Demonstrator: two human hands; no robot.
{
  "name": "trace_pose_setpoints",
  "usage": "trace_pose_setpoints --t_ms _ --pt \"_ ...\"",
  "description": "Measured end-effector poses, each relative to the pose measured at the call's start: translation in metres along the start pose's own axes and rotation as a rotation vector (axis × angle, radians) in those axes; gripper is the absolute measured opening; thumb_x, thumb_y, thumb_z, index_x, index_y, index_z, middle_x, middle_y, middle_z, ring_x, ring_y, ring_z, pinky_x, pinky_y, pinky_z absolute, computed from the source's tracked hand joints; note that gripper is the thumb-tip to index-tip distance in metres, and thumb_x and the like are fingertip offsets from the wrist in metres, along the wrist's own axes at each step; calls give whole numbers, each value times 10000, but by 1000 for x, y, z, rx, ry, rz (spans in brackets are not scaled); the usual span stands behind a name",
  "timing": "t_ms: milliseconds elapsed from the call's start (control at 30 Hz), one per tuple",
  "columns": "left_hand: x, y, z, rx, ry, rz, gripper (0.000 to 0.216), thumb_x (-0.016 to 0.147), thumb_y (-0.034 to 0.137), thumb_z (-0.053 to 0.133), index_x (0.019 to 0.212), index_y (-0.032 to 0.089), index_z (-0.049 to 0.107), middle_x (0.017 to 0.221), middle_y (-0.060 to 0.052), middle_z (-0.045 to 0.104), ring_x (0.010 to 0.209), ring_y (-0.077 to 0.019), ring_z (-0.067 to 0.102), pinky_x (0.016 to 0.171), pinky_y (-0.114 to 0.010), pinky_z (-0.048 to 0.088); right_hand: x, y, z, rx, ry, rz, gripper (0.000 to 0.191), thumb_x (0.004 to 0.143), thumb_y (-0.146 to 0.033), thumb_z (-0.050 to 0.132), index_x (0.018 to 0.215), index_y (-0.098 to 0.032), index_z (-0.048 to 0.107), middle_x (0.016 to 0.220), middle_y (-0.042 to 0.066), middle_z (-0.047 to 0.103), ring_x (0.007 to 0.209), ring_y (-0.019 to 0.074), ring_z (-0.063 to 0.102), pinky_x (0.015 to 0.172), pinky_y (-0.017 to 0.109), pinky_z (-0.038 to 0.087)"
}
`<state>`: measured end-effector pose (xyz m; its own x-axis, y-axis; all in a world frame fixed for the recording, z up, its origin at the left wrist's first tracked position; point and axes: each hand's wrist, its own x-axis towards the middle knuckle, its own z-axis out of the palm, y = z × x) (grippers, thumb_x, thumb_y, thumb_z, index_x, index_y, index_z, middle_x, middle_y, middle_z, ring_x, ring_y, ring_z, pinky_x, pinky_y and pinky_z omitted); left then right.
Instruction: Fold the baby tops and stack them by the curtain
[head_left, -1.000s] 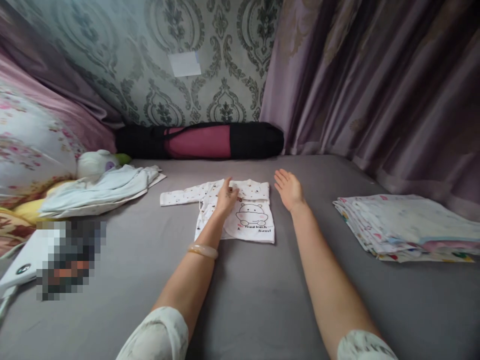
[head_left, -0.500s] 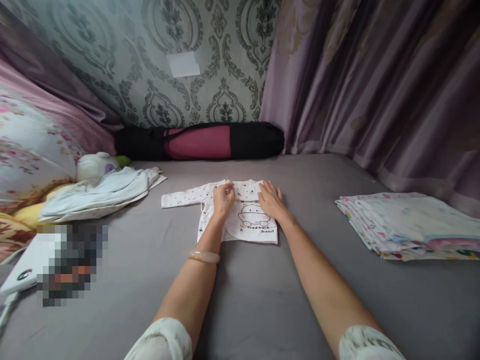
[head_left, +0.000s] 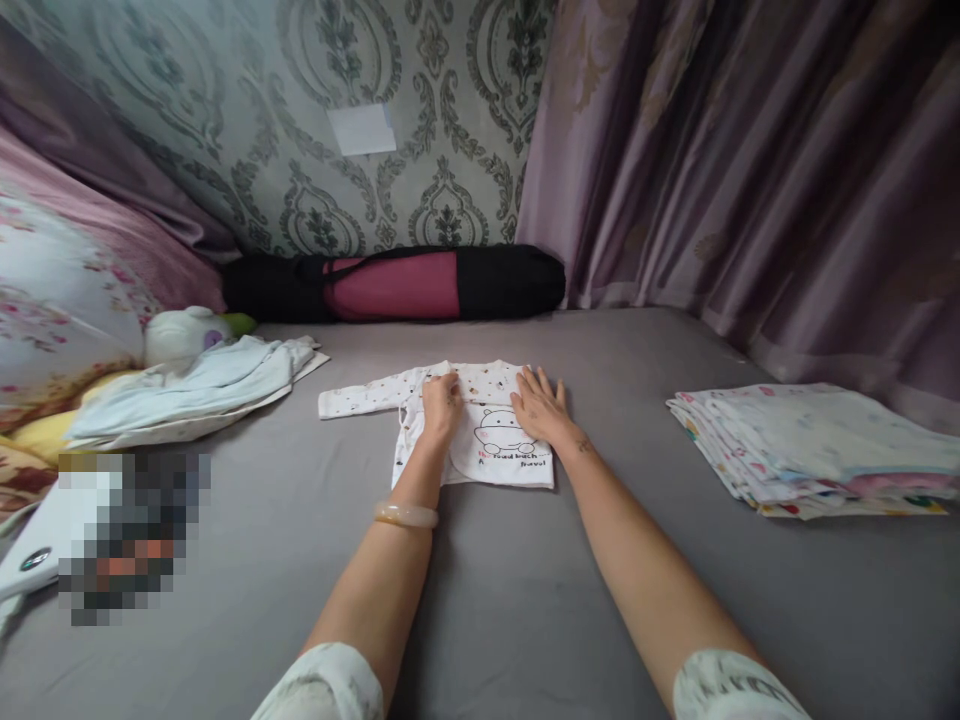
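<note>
A small white baby shirt (head_left: 472,472) with a printed hippo face and lettering lies flat on the grey bed sheet. One sleeve stretches out to the left; the other is folded across the chest. My left hand (head_left: 442,405), with a pale bangle at the wrist, is closed on the folded sleeve near the shirt's upper middle; its fingertips are partly hidden. Over the shirt's right edge, my right hand (head_left: 541,405) lies flat with its fingers spread, pressing the cloth down at the fold.
On the right is a stack of folded printed cloths (head_left: 810,450). Light-coloured clothes (head_left: 202,390) lie at the left beside a plush toy (head_left: 184,335). A white device (head_left: 52,530) rests at the near left. Along the wall lies a long black and maroon bag (head_left: 397,285).
The right hand's fingers have spread slightly on the shirt's edge. My left hand has barely shifted at the folded sleeve. The whole view has drifted a little.
</note>
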<state>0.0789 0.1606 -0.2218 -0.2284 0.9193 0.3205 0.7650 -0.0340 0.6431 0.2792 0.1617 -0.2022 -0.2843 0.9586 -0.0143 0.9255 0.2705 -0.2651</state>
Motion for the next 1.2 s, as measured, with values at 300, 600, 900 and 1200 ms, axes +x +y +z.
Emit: trace_pose_setpoints --t_ms 300,600,900,1200 --pt "2 -2 2 102 -7 68 399 826 87 404 1112 137 677 1018 -126 647 978 -246 562 960 -371 405 2 -1 1 8 -10 36 603 989 -380 204 1534 -124 241 1620 76 130 1484 279 73 1163 598 45" --pt "-5 8 1 264 -86 -5 337 855 82 406 1069 137 661 1099 -173 583 1051 -291 505 945 -407 380 4 0 3 4 -19 58 602 984 -397 209 1530 -147 250 1622 85 135 1474 301 115 1153 601 88" --pt "-19 13 -38 254 -76 -84 328 924 294 444 1159 154 625 1359 -192 489 1219 -350 455 968 -456 395 21 -27 -13 -14 30 -27 674 995 -442 180 1503 -9 274 1598 180 179 1480 277 110 1190 413 76" --pt "-36 -15 -40 157 -58 -77 300 846 150 467 1111 160 607 1150 -147 636 1162 -272 540 1013 -403 384 35 -26 18 -98 41 39 772 975 -524 176 1494 42 249 1577 223 212 1472 292 138 1186 403 69"
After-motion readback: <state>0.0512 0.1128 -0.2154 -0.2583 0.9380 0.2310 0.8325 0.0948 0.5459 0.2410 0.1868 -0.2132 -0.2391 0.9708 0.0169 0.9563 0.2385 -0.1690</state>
